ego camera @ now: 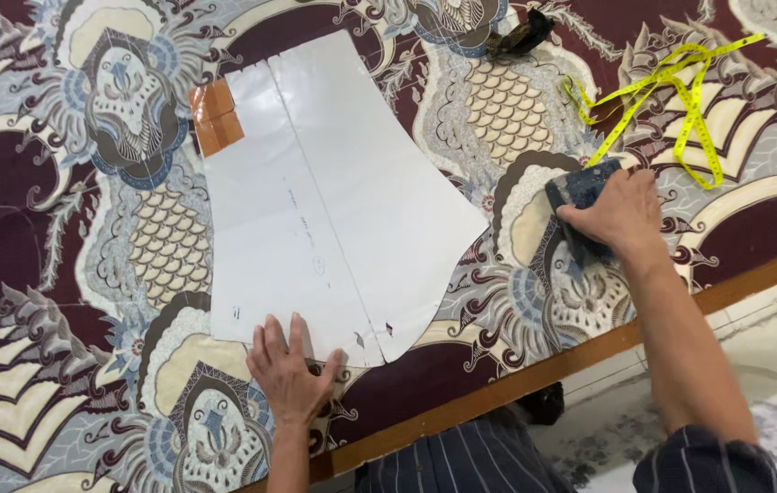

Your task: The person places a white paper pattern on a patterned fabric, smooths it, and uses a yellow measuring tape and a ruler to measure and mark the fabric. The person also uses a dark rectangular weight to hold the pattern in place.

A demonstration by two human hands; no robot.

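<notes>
Left hand (290,372): flat, fingers spread, palm down on the lower edge of the white paper pattern (333,201), which lies on the patterned cloth (87,274). Right hand (621,215): closed around a dark blue block (580,196), pressed to the cloth right of the pattern. Brown tape (216,117) at the pattern's upper left corner. Yellow measuring tape (671,96) lies loose above the right hand.

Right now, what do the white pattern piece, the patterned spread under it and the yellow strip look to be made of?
White pattern piece: probably thin card or stiff paper; it lies flat, cleanly cut, with brown tape patching one corner. Patterned spread: likely printed batik-style cloth, matte, with soft folds. Yellow strip: a flexible measuring tape, probably vinyl or coated fabric, since it lies in loose loops.
</notes>
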